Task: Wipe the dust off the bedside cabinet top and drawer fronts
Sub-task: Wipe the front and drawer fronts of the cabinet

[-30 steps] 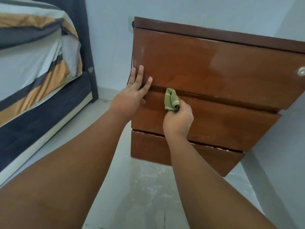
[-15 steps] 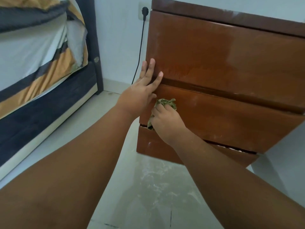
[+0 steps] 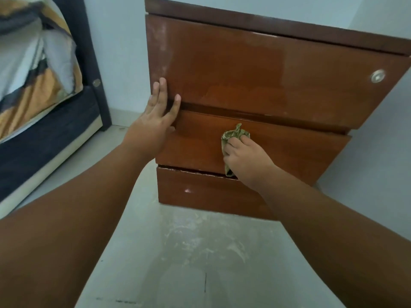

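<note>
The bedside cabinet (image 3: 266, 85) stands against the wall at 12 o'clock, three drawer fronts facing the camera. The right hand (image 3: 246, 158) clenches a crumpled green cloth (image 3: 233, 136) against the middle drawer front (image 3: 300, 152). The left hand (image 3: 153, 121) lies flat and released, fingers spread across the seam at 10 o'clock.

Risks, as judged: pressure may push the drawer inward; the chipped top edge of the bottom drawer (image 3: 200, 192) could snag the cloth; pale film on the top drawer (image 3: 255, 70) may be missed.

Clearance: open front toward 3 o'clock, bare floor (image 3: 200, 252) at 6, bed (image 3: 44, 107) at 9.
</note>
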